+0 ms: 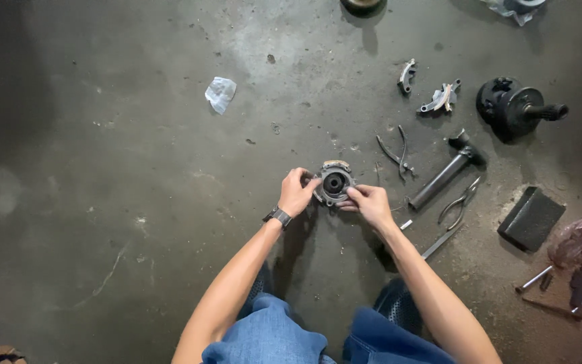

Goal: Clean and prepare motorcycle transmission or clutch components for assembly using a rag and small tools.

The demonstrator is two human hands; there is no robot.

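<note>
1. The concrete floor (136, 168) carries everything; the person squats over it, knees in blue jeans at the near edge.
2. To the far right lies a black housing with a shaft (514, 108). Nearer are a dark foam block (531, 217) and a long socket wrench (447, 171).
3. Two pliers lie to the right of the hands: one pair (396, 155) farther off, the other (461, 202) nearer. Two curved shoe pieces (439, 98) rest beyond them, apart from any assembly.
4. The round metal hub (334, 182) sits at the scene's middle, between both hands. Judging by the loose parts around it, the work looks midway: pieces are off and still scattered.
5. The left hand (296, 193) curls its fingers against the hub's left rim, gripping it.
6. The right hand (370, 202) pinches the hub's right edge with thumb and fingers closed on it.
7. A crumpled paper scrap (220, 93) lies far left, well apart.
</note>
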